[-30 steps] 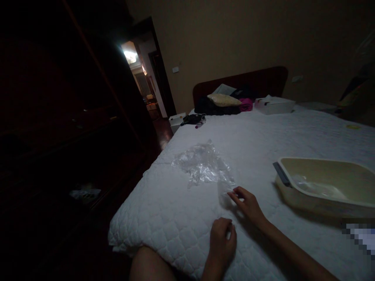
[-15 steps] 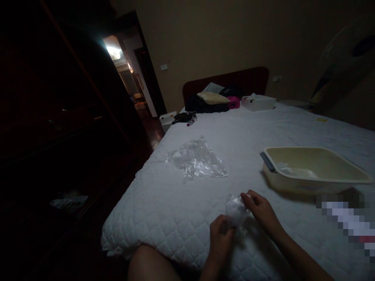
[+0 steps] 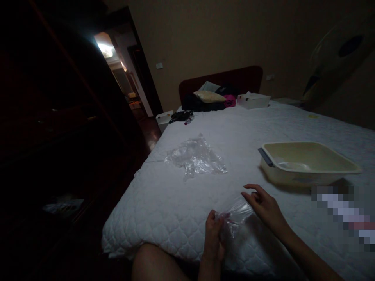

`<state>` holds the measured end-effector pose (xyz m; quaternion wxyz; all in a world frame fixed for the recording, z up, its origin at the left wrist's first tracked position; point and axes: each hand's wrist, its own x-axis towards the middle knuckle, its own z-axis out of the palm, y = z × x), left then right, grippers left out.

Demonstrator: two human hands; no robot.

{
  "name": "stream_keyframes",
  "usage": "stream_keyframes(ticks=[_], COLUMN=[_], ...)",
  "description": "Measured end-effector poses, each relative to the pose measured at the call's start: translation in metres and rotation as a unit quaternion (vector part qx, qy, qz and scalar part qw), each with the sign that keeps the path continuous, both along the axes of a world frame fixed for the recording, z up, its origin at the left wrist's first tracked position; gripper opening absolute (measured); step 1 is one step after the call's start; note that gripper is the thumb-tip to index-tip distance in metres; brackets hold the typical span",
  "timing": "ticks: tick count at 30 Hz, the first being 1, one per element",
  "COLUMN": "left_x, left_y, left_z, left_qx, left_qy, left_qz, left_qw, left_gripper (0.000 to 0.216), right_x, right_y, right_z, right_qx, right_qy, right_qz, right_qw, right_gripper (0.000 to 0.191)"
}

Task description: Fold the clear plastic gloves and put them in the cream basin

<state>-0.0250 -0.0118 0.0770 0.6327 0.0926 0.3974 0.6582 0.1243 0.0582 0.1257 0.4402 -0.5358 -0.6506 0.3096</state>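
Low in the head view, a clear plastic bag (image 3: 236,212) stretches between my two hands above the bed. My left hand (image 3: 215,232) is closed round its gathered left end. At its right side is my right hand (image 3: 265,208), with the index finger lifted off the thumb and the other fingers curled against the plastic. Just how those fingers grip is partly hidden. Farther up the quilt lies a second crumpled sheet of clear plastic (image 3: 197,158), touched by neither hand. A cream plastic tub (image 3: 310,177) with a grey handle stands right of my hands, some clear plastic inside.
A white quilted cover (image 3: 164,218) spreads over the bed. By the headboard (image 3: 249,78) are dark clothes, a pale pillow (image 3: 209,96) and a white box (image 3: 253,100). A fan (image 3: 336,50) stands far right. Blurred blocks cover something below the tub.
The bunched bag has been drawn out between my hands. My left hand has turned and shifted slightly left; my right index finger has lifted away from the thumb. The view has shifted slightly.
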Motion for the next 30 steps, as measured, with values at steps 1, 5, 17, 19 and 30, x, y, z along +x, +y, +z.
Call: stream_keyframes(ticks=[1,5,17,19,30], left_x=[-0.001,-0.009,-0.013,-0.015,-0.017], left_y=[-0.001,-0.004,-0.002,-0.004,0.004], left_z=[-0.001,-0.008,0.001,0.002,-0.016], left_qx=[-0.001,0.021,0.054,0.041,0.082], left_qy=[0.0,-0.056,0.01,0.001,0.029], left_qz=[-0.001,-0.007,-0.003,-0.014,-0.033], left_qw=[1.0,0.998,0.999,0.999,0.996], left_gripper=[0.051,0.044,0.036,0.041,0.04], right_x=[0.001,0.005,-0.003,-0.008,-0.012], right_y=[-0.001,0.0,-0.018,-0.024,-0.016], right_z=[0.0,-0.001,-0.006,-0.008,-0.008], right_qx=[0.002,-0.007,0.064,0.027,-0.052], right_qy=[0.0,0.018,-0.093,-0.086,0.025], right_qz=[-0.012,-0.04,0.157,0.201,0.096], right_qw=[1.0,0.999,0.981,0.976,0.994], right_gripper=[0.033,0.032,0.049,0.061,0.023])
